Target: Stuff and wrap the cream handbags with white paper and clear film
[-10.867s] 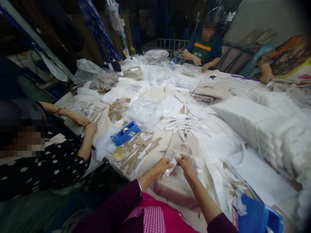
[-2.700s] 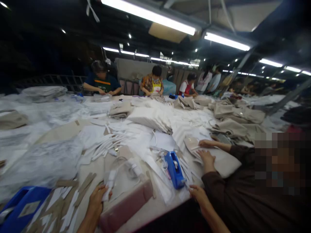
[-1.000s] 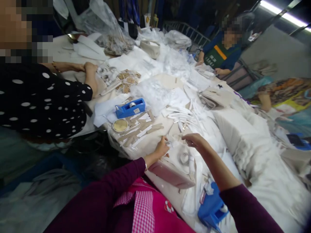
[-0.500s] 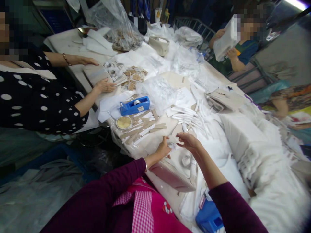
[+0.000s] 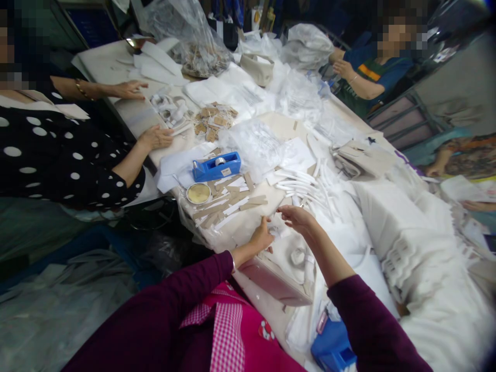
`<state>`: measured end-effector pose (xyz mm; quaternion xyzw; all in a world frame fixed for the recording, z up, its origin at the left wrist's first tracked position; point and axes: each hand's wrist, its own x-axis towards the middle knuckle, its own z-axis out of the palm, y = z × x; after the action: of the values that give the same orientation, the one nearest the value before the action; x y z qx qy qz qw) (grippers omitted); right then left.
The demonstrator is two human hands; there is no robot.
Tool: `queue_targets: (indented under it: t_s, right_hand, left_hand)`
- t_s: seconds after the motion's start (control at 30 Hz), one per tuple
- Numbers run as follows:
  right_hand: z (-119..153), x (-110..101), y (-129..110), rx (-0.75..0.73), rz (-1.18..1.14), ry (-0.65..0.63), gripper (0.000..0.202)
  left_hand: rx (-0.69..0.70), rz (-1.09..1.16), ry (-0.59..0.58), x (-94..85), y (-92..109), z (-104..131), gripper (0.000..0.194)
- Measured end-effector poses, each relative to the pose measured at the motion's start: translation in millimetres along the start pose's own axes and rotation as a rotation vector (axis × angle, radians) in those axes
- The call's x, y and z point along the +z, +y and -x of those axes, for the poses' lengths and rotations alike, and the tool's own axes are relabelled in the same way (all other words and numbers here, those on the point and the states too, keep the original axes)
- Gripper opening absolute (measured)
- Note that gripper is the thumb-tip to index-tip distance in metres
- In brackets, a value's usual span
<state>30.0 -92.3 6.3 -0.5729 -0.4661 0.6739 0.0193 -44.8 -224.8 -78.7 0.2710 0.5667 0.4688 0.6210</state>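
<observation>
Near the table's front edge lies a beige bag (image 5: 271, 279), with a white roll (image 5: 298, 256) on top of it. My left hand (image 5: 262, 236) rests at the bag's far left part, its fingers curled beside a small clear piece that I cannot make out well. Just right of it, my right hand (image 5: 297, 218) hangs above the bag with bent fingers, the fingertips close together; whether they hold something is too small to tell. White strap-like tubes (image 5: 296, 183) lie beyond my right hand. Paper strips (image 5: 232, 201) are spread to the left of both hands.
A blue tape dispenser (image 5: 217, 167) and a round tin (image 5: 199, 193) stand left of centre. Another blue dispenser (image 5: 333, 341) is at the front right. White fabric (image 5: 406, 232) is piled on the right. Other people's hands (image 5: 155, 138) work at the left and far right.
My right hand has moved slightly left, towards my left hand. The person at left has drawn both hands a little left. The white package held at the back right has left that person's raised hands.
</observation>
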Motion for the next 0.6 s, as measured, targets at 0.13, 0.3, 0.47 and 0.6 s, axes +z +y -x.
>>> queue_targets:
  t_s: [0.13,0.3,0.47,0.6]
  right_hand:
    - [8,-4,-1,0.016,-0.130,-0.025,0.012]
    - [52,-37,26,-0.054,-0.461,-0.055,0.011]
    - [129,-84,89,-0.141,-0.813,0.093,0.009]
    - [198,-126,160,-0.117,-0.971,0.357,0.007]
  left_hand:
    - [-0.076,-0.116,0.029,-0.8,6,1,0.051]
    - [-0.049,-0.153,-0.005,-3.1,12,3,0.043]
    - [-0.018,-0.128,-0.013,-3.8,7,-1,0.039]
    - [-0.016,-0.106,-0.008,-1.2,5,-11,0.043]
